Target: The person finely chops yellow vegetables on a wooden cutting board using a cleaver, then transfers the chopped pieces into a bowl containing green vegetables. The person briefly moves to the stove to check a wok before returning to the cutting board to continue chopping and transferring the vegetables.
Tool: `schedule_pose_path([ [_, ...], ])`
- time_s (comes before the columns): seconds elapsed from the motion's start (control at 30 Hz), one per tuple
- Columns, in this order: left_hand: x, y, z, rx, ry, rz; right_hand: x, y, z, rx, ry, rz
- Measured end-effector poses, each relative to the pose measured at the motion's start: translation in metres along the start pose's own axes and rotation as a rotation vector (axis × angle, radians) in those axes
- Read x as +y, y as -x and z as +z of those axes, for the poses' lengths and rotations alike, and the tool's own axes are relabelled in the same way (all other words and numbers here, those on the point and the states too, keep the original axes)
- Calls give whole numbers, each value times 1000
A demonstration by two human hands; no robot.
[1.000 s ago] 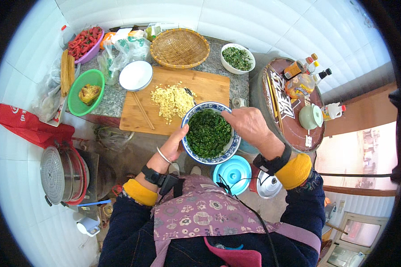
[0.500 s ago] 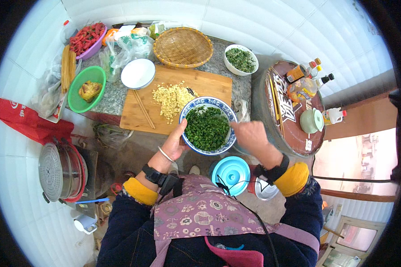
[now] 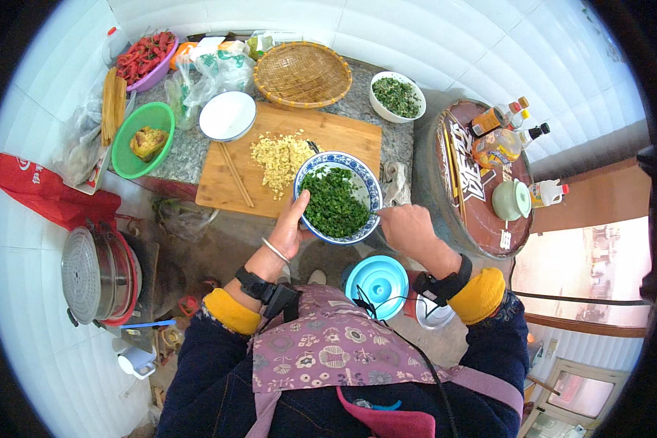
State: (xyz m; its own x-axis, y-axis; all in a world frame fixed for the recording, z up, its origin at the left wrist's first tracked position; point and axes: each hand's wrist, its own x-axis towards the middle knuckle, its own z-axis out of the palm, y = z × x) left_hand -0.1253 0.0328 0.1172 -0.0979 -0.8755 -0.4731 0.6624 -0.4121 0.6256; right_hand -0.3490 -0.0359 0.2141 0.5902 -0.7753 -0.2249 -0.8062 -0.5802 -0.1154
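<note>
My left hand (image 3: 288, 228) grips the left side of a blue-and-white patterned bowl (image 3: 374, 186), thumb over the rim. Finely chopped dark greens (image 3: 333, 206) fill much of the bowl, and white inner wall shows on their right. At the opposite rim my right hand (image 3: 409, 228) is closed; what its fingers pinch is hidden. The bowl is held in the air over the near edge of a wooden cutting board (image 3: 219, 193). On that board lie a heap of chopped pale yellow bits (image 3: 279, 159) and a pair of chopsticks (image 3: 236, 174).
Behind stand a white plate-like dish (image 3: 228, 115), a woven basket (image 3: 303, 73) and a white bowl of chopped greens (image 3: 397, 97). A green basket (image 3: 124, 164) and a purple basin of red peppers (image 3: 169, 62) are left. Bottles (image 3: 500, 146) and a lidded jar (image 3: 511, 199) stand right, a blue-lidded bucket (image 3: 378, 287) below.
The bowl has moved slightly left and away from me. Its greens now sit more to the left, baring more of the right wall. My right hand stays at the right rim.
</note>
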Motion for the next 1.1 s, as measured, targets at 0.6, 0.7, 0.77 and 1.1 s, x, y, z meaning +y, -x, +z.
schedule_pose_path([
  [0.6,-22,-53,21,-99,232,23,21,-8,31,259,-35,58],
  [0.7,-26,-86,24,-124,269,41,37,-21,34,267,37,108],
  [0.77,-28,-109,24,-101,272,34,49,-29,34,321,38,121],
  [1.1,-31,-178,31,9,307,51,87,-30,28,652,-236,3],
])
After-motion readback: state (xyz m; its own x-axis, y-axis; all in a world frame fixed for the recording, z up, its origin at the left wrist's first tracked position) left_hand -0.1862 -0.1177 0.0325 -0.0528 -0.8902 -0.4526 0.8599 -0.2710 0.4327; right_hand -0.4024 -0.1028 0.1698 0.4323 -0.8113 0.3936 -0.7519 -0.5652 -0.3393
